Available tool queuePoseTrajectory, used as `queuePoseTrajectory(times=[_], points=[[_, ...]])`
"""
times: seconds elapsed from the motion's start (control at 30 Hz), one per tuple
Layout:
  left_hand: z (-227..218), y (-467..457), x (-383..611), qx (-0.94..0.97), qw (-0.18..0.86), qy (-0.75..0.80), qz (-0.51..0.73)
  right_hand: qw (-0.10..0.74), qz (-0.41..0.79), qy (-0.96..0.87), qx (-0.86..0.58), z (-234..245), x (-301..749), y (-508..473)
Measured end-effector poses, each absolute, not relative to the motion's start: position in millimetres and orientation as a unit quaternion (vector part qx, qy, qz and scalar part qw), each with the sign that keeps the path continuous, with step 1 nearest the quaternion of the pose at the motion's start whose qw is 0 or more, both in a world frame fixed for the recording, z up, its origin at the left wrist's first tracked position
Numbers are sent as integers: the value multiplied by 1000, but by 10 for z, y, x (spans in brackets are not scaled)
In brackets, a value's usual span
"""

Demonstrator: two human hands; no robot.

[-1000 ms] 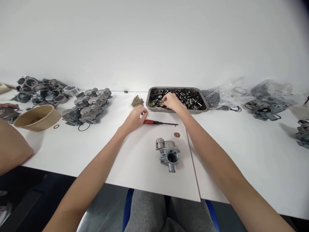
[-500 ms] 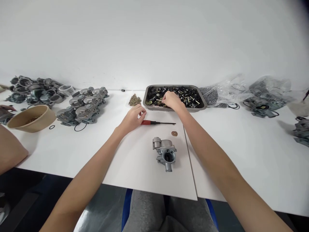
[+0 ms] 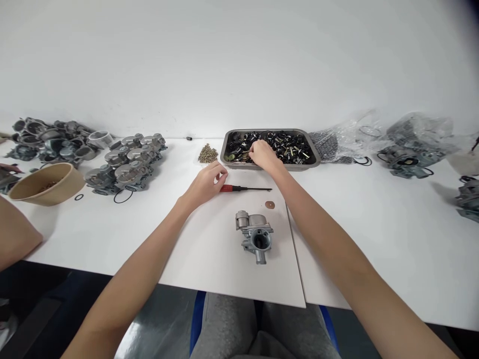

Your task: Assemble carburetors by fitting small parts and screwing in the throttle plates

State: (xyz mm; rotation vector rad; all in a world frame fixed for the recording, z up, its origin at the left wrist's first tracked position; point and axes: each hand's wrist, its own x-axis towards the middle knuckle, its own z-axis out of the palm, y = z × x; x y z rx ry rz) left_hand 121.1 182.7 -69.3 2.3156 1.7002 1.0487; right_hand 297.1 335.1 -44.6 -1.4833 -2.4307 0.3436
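White counter, nearest: 1 grey cast-metal carburetor (image 3: 255, 235), its round bore facing the camera. Beyond it lies a red-handled screwdriver (image 3: 243, 189). The left hand (image 3: 207, 182) rests curled just beside the handle; whether it pinches anything I cannot tell. Farther back, the right hand (image 3: 264, 153) dips into a steel tray (image 3: 295, 168) of black and brass small parts (image 3: 288, 142), its grip hidden.

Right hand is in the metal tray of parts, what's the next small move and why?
Probably pinch one piece and lift it clear: the right hand has fingertips down among the small parts in the metal tray, and the carburetor lies untouched.
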Motion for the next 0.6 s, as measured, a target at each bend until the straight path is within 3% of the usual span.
queuePoseTrajectory(times=[0.6], points=[[-679,1833,1203,743,64,564,355,127,91,-862,-482,-396,3014,3436]])
